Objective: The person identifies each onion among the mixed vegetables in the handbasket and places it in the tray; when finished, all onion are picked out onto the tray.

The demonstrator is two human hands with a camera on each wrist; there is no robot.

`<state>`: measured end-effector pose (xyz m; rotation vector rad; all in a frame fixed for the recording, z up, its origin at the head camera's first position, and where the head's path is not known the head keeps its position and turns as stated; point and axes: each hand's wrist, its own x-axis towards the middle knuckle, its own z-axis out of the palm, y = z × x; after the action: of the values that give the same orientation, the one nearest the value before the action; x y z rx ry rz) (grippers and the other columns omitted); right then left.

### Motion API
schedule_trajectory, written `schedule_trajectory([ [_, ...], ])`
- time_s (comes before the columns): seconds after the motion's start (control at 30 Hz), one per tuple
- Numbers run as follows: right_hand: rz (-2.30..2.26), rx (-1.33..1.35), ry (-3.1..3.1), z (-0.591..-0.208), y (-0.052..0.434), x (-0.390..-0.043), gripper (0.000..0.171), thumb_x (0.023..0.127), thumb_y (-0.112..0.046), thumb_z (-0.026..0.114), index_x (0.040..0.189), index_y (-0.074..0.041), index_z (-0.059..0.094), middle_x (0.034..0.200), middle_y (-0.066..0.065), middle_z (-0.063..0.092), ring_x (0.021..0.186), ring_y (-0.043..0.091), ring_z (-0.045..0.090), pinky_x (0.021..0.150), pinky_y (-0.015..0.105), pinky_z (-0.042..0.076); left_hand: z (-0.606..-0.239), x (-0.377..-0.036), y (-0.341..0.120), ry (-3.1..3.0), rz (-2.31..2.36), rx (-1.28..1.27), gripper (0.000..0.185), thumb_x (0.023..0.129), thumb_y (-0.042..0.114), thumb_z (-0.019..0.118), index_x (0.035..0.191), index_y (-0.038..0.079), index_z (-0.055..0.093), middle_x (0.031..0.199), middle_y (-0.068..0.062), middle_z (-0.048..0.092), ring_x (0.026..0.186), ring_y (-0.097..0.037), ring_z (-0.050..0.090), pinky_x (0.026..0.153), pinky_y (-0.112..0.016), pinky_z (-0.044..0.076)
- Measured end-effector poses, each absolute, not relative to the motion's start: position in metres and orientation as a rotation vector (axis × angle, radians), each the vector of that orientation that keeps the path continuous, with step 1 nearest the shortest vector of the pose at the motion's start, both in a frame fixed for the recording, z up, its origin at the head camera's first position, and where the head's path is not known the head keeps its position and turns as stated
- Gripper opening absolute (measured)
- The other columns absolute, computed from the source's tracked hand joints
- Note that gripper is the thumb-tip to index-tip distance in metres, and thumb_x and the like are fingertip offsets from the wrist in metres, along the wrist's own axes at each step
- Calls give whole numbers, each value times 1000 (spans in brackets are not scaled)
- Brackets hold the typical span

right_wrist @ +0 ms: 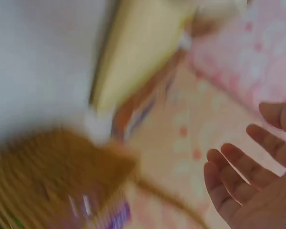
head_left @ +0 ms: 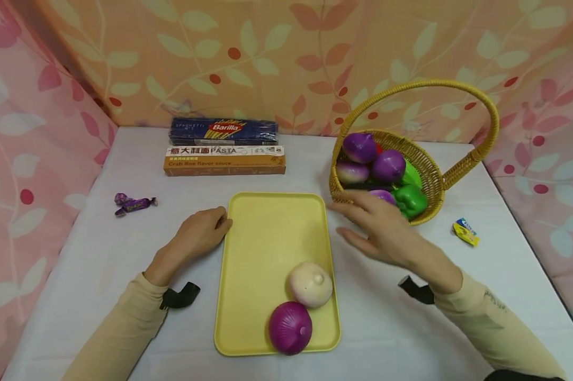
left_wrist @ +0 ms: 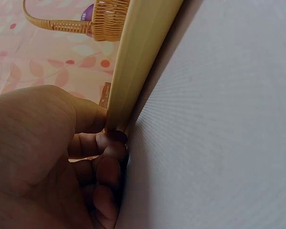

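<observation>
My left hand (head_left: 203, 230) grips the left edge of a yellow tray (head_left: 262, 227). In the left wrist view the thumb (left_wrist: 88, 116) lies against the rim and curled fingers tuck beneath it. A white onion (head_left: 311, 284) and a purple onion (head_left: 290, 328) sit touching at the tray's lower right. My right hand (head_left: 379, 227), fingers spread and holding nothing, hovers between the tray and a wicker basket (head_left: 431, 159). It hides part of the basket's front. Inside are purple onions (head_left: 388, 166), a green bell pepper (head_left: 410, 201) and other vegetables. The right wrist view is blurred.
Behind the tray lie a blue spaghetti pack (head_left: 223, 131) and a pasta box (head_left: 224, 160). Purple-wrapped candies (head_left: 135, 204) lie on the left, and blue and yellow candies (head_left: 465, 232) on the right. The basket's tall handle (head_left: 420, 85) arches up. Patterned curtains enclose the white table.
</observation>
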<state>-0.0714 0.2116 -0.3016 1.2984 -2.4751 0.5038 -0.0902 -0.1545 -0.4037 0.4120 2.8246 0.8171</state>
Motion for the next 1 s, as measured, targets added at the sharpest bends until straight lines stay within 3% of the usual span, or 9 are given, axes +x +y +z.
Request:
schedule_trajectory([
  [0.17, 476, 1027, -2600, -264, 228, -132, 39, 84, -10, 71, 122, -3, 63, 125, 18, 60, 113, 36, 58, 93, 51, 47, -405, -89, -157, 2826, 814, 417, 24, 99, 19, 51, 77, 12, 48, 65, 0, 41, 60, -15, 40, 56, -28, 31],
  [0.3, 320, 879, -2881, -248, 236, -170, 41, 91, -18, 66, 130, -6, 58, 134, 23, 53, 120, 42, 53, 96, 58, 44, -406, -89, -158, 2830, 815, 426, 24, 99, 19, 51, 76, 12, 48, 65, 0, 41, 60, -15, 40, 56, -28, 31],
  [0.53, 56, 770, -3308, -252, 234, -212, 64, 95, -34, 60, 148, -7, 37, 142, 30, 42, 124, 47, 50, 106, 59, 37, -407, -88, -155, 2839, 842, 428, 24, 98, 20, 51, 76, 12, 48, 64, 0, 41, 59, -15, 40, 56, -28, 31],
  [0.77, 46, 763, -3289, -267, 241, -217, 63, 94, -36, 63, 146, -10, 40, 137, 26, 45, 123, 44, 50, 105, 59, 38, -410, -86, -153, 2840, 844, 418, 25, 98, 20, 51, 75, 12, 48, 64, 0, 41, 59, -14, 40, 55, -28, 31],
  [1.0, 175, 630, -3101, -260, 248, -176, 66, 92, -51, 59, 146, -17, 42, 140, 24, 46, 117, 48, 52, 94, 67, 41, -406, -89, -155, 2853, 820, 422, 25, 99, 21, 51, 76, 12, 49, 65, 0, 43, 59, -14, 41, 55, -28, 31],
])
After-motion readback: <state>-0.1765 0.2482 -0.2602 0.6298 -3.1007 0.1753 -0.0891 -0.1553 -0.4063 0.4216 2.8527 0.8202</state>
